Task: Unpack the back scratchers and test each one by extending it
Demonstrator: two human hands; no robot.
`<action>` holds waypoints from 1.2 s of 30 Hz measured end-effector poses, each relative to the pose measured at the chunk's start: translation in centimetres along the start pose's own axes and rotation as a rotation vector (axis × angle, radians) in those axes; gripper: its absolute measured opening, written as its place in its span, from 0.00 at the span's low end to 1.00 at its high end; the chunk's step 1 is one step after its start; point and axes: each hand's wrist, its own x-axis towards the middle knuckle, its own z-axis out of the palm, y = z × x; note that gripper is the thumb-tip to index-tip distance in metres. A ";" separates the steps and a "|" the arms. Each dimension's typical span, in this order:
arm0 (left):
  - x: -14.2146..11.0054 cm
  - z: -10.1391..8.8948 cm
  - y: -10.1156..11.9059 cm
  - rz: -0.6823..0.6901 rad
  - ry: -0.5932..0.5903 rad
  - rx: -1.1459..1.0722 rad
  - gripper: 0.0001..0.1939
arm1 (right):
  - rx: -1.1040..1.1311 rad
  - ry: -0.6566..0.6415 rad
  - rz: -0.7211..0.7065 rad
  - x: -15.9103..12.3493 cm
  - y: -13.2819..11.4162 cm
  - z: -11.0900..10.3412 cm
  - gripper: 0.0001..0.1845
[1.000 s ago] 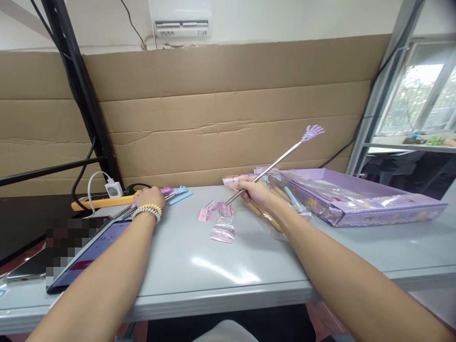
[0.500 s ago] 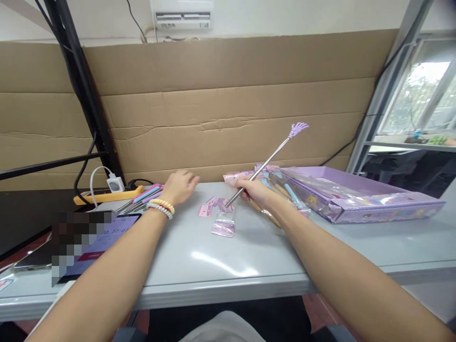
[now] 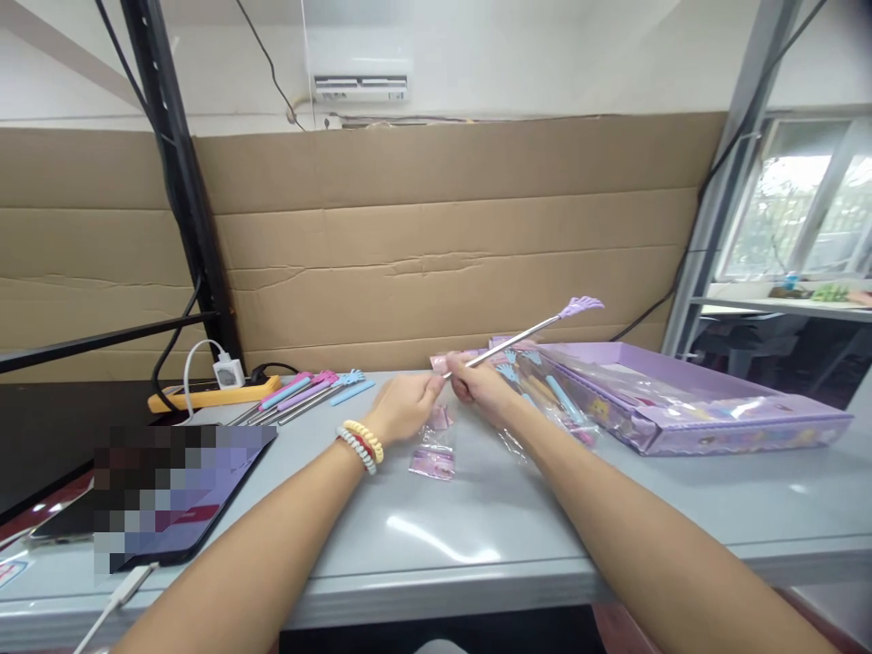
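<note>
My right hand [image 3: 478, 381] grips the lower end of a telescopic back scratcher [image 3: 528, 333], a thin metal rod with a small purple hand-shaped head that points up and to the right. My left hand [image 3: 403, 406], with bead bracelets on the wrist, has its fingers pinched on the near end of the same rod, right beside my right hand. Just below both hands lie small clear plastic bags with pink labels [image 3: 433, 454] on the grey table [image 3: 436, 518].
Several finished scratchers [image 3: 306, 392] in pink, purple and blue lie at the back left beside an orange power strip [image 3: 211, 393]. A purple box [image 3: 681, 395] with wrapped items sits at the right. A tablet [image 3: 183, 490] lies at the left. Cardboard lines the wall behind.
My left hand has left the pile of scratchers at the left and come across to the rod's near end. The rod has tilted down to a flatter angle.
</note>
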 end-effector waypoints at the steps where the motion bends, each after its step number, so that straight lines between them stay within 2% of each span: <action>1: 0.0 -0.5 -0.7 -0.049 0.051 0.082 0.30 | 0.123 0.084 -0.021 0.1 -0.4 -0.5 0.28; 5: -0.2 -2.7 -3.7 -0.246 0.116 0.260 0.36 | 0.563 0.597 -0.121 0.4 -1.9 -4.0 0.25; 6: -0.3 -3.1 -4.4 -0.287 0.109 0.296 0.36 | 0.620 0.680 -0.118 0.4 -2.2 -5.0 0.22; 7: -0.4 -3.3 -5.0 -0.329 0.099 0.333 0.36 | 0.647 0.707 -0.101 0.3 -2.4 -5.8 0.19; 9: -0.5 -3.6 -5.7 -0.404 0.081 0.398 0.35 | 0.664 0.670 -0.061 0.2 -2.5 -6.7 0.14; 11: -0.4 -3.7 -6.0 -0.455 0.075 0.453 0.33 | 0.595 0.608 -0.027 0.1 -2.3 -6.7 0.13; 15: -0.3 -4.1 -5.9 -0.510 0.092 0.548 0.31 | 0.173 0.521 -0.003 0.3 -1.6 -5.4 0.15; 19: -0.3 -4.5 -4.9 -0.515 0.073 0.608 0.32 | -0.132 0.401 -0.011 0.2 -1.0 -4.4 0.20; 25: -0.5 -3.2 -1.0 -0.398 0.011 0.579 0.38 | -0.528 0.215 -0.190 -1.1 -1.0 -1.3 0.26; 30: -0.8 -3.0 -0.3 -0.389 -0.012 0.547 0.38 | -0.666 0.109 -0.262 -1.4 -1.3 0.1 0.24; 33: -0.9 -2.7 -0.2 -0.235 -0.065 0.463 0.35 | -0.710 0.033 -0.225 -1.2 -1.3 0.1 0.24; 36: -0.8 -1.9 0.2 -0.062 -0.068 0.430 0.26 | -0.707 0.019 -0.212 -1.0 -1.0 0.0 0.23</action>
